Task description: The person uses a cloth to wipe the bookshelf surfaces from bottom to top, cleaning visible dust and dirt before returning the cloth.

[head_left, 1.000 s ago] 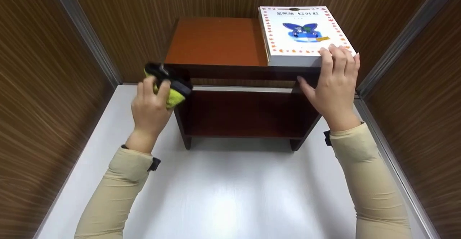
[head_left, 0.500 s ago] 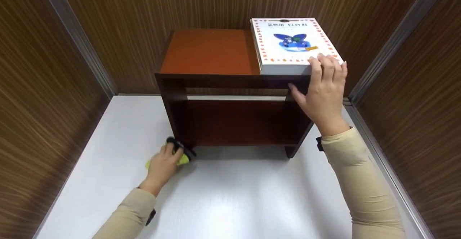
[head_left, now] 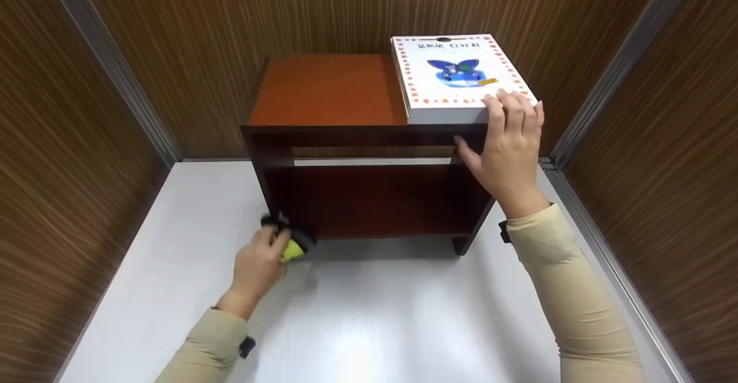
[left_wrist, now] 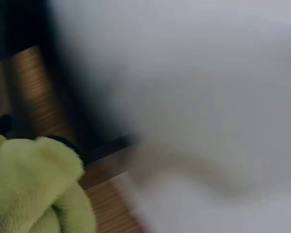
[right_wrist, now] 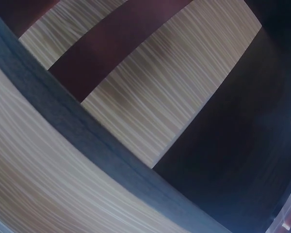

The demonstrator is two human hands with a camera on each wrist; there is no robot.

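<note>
My left hand (head_left: pixel 258 262) grips a yellow-green and black cloth (head_left: pixel 293 250) at the foot of the left side panel of a small brown shelf (head_left: pixel 328 92). In the left wrist view the fluffy green side of the cloth fills the lower left corner. White books (head_left: pixel 455 71) lie stacked on the right half of the shelf's top, the uppermost with a blue butterfly on its cover. Over their front right corner bend the fingers of my right hand (head_left: pixel 507 152). Its thumb lies below, against the shelf's front under the top board.
Wood-grain panels (head_left: pixel 323 8) enclose the space behind and on both sides, with grey metal strips (head_left: pixel 118 66) at the corners. The shelf stands on a white floor (head_left: pixel 357 314). Its lower board (head_left: pixel 380 204) spans the two side panels.
My left hand has carried the cloth down from the shelf's upper left corner to the foot of its left panel. My right hand keeps its place, and the head view has tilted.
</note>
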